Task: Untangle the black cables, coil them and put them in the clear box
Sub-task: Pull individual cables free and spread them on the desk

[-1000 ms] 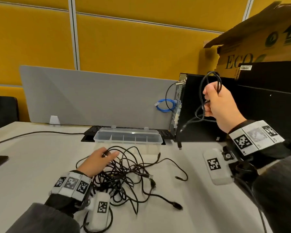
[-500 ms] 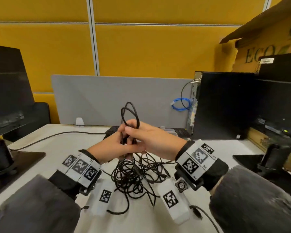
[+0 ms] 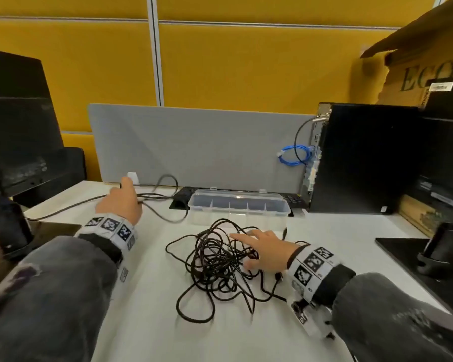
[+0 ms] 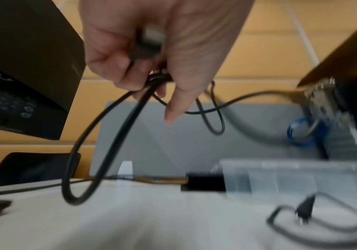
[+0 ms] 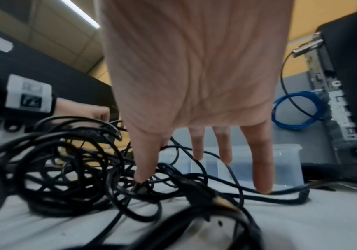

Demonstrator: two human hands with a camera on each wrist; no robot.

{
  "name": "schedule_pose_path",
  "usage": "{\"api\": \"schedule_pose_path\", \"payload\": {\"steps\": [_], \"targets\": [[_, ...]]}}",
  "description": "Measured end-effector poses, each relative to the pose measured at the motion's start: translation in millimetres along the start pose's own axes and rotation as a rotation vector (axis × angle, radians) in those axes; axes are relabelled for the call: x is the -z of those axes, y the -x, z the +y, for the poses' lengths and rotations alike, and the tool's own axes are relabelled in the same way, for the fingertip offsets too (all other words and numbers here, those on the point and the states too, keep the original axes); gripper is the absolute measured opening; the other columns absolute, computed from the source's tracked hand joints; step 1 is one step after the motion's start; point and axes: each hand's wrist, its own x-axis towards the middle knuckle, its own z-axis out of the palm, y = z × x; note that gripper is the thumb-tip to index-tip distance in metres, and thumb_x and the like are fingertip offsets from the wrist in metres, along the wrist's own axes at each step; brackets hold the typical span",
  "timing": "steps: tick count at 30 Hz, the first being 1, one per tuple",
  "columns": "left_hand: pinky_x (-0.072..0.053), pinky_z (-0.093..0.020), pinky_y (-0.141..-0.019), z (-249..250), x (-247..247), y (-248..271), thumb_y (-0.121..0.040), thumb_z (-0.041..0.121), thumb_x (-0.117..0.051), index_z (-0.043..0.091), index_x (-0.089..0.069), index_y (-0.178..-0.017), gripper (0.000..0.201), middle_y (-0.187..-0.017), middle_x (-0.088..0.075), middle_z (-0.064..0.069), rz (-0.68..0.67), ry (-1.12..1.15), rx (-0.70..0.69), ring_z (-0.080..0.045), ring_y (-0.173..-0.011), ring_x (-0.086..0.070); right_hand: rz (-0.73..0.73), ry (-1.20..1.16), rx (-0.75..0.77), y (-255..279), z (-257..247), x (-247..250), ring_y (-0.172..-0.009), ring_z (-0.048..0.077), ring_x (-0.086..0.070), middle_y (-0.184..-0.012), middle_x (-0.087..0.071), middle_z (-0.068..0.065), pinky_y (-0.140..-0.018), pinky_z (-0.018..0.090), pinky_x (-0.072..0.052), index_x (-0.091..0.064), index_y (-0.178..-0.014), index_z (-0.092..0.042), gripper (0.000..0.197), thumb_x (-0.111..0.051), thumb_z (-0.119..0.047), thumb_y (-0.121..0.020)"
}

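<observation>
The left hand (image 3: 120, 202) is raised over the far left of the white table (image 3: 147, 322), its fingers curled around a small bundle of black cable (image 4: 109, 135) with a plug end against the palm; the index finger sticks out straight. Loops of that cable hang from the fist, one thick loop drooping down to the tabletop. In the head view, strands run from the hand rightward toward the clear box (image 3: 238, 206).

The right hand (image 3: 264, 248) lies flat with fingers spread and nearly straight, resting on the right side of the tangle of black cables (image 3: 215, 265). From the right wrist view, the thumb tip and the little finger tip press down on strands; nothing is grasped. The tangle sits on the table near the middle, just in front of the clear box, with loose plug ends trailing to the near side and right.

The clear box stands at the far edge of the table, its divided compartments visible through the plastic; whether its lid is closed I cannot tell. Behind it stands a grey partition panel (image 3: 194, 145). To the right is a black computer tower (image 3: 364, 158) with a coiled blue cable (image 3: 293, 155) at its rear ports. A black monitor (image 3: 19, 121) stands at far left, and a cardboard box (image 3: 416, 61) sits at upper right.
</observation>
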Motion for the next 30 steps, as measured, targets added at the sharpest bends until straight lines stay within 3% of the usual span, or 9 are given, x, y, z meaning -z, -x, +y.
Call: {"api": "schedule_pose_path", "payload": {"steps": [3, 6, 10, 12, 14, 18, 21, 24, 30], "targets": [[-0.047, -0.045, -0.093, -5.9, -19.6, 4.7, -0.078, 0.018, -0.071, 0.014, -0.025, -0.135, 0.073, -0.13, -0.037, -0.02, -0.304, -0.174, -0.008, -0.037, -0.113, -0.052, -0.008, -0.058, -0.009, 1.6, 6.8, 6.6, -0.135, 0.029, -0.026, -0.15, -0.024, 0.006, -0.11, 0.047, -0.028, -0.02, -0.144, -0.043, 0.059, -0.051, -0.038, -0.093], [-0.039, -0.049, -0.104, -10.7, -23.1, 5.2, -0.06, 0.051, -0.08, 0.031, -0.014, -0.143, 0.108, -0.146, -0.021, -0.02, -0.631, -0.334, -0.06, -0.039, -0.129, -0.038, -0.01, -0.155, -0.007, 2.8, 15.8, 13.0, -0.13, 0.028, -0.037, -0.144, -0.032, 0.008, -0.108, 0.043, -0.032, -0.031, -0.138, -0.042, 0.05, -0.052, -0.039, -0.093], [-0.016, -0.063, -0.11, 15.1, 4.3, 18.5, -0.069, 0.077, -0.051, 0.04, 0.002, -0.146, 0.1, -0.157, -0.001, -0.015, -0.386, -0.346, -0.079, -0.04, -0.142, -0.01, 0.139, -0.356, -0.089, 3.4, 29.9, 13.4, -0.129, 0.028, -0.038, -0.145, -0.03, 0.008, -0.104, 0.043, -0.038, -0.032, -0.135, -0.039, 0.049, -0.054, -0.035, -0.091], [-0.023, -0.054, -0.108, 39.1, 13.5, 39.4, -0.074, 0.073, -0.045, 0.034, -0.01, -0.147, 0.089, -0.155, -0.02, -0.007, -0.25, 0.129, -0.201, -0.028, -0.138, -0.027, 0.2, -0.598, -0.212, 6.5, 37.2, 11.2, -0.126, 0.028, -0.041, -0.148, -0.027, 0.007, -0.085, 0.041, -0.051, -0.027, -0.137, -0.038, 0.054, -0.054, -0.034, -0.092], [-0.03, -0.039, -0.105, 63.4, 17.1, 69.2, -0.074, 0.063, -0.053, 0.026, -0.015, -0.147, 0.09, -0.151, -0.029, -0.005, -0.42, 0.626, -0.21, -0.021, -0.13, -0.037, 0.112, -0.834, -0.311, 10.9, 41.2, 7.4, -0.126, 0.027, -0.042, -0.149, -0.028, 0.007, -0.078, 0.04, -0.056, -0.021, -0.142, -0.036, 0.062, -0.056, -0.035, -0.091], [-0.028, -0.035, -0.109, 87.9, -15.1, 93.0, -0.068, 0.051, -0.074, 0.023, 0.007, -0.149, 0.118, -0.155, -0.019, -0.007, -0.844, 0.415, -0.211, -0.023, -0.139, -0.027, -0.033, -0.999, -0.31, 12.2, 45.3, -3.5, -0.116, 0.022, -0.047, -0.142, -0.04, 0.008, -0.076, 0.034, -0.056, -0.018, -0.146, -0.03, 0.076, -0.065, -0.031, -0.086], [-0.032, -0.032, -0.109, 98.2, -29.8, 90.1, -0.069, 0.038, -0.079, 0.019, -0.005, -0.148, 0.11, -0.148, -0.034, -0.006, -0.856, 0.366, -0.266, -0.021, -0.133, -0.036, -0.063, -1.049, -0.278, 7.3, 52.3, -11.1, -0.102, 0.022, -0.056, -0.128, -0.052, 0.011, -0.075, 0.03, -0.053, -0.023, -0.146, -0.025, 0.082, -0.072, -0.029, -0.08], [-0.046, -0.019, -0.085, 105.6, -31.8, 93.4, -0.071, 0.02, -0.079, 0.02, -0.045, -0.125, 0.064, -0.114, -0.057, 0.005, -0.778, 0.504, -0.377, -0.012, -0.103, -0.055, -0.028, -1.164, -0.186, 10.6, 57.7, -13.1, -0.071, 0.01, -0.054, -0.111, -0.061, 0.009, -0.062, 0.024, -0.047, -0.042, -0.136, -0.019, 0.058, -0.068, -0.024, -0.084], [-0.05, -0.014, -0.075, 104.5, -13.1, 98.4, -0.07, -0.007, -0.073, 0.03, -0.057, -0.108, 0.055, -0.108, -0.063, 0.005, -0.678, 1.05, -0.395, -0.001, -0.093, -0.059, 0.435, -1.213, 0.035, 38.3, 66.8, 7.5, -0.065, 0.01, -0.051, -0.077, -0.056, -0.002, -0.064, 0.022, -0.048, -0.063, -0.095, -0.014, 0.018, -0.048, -0.024, -0.095]]}}
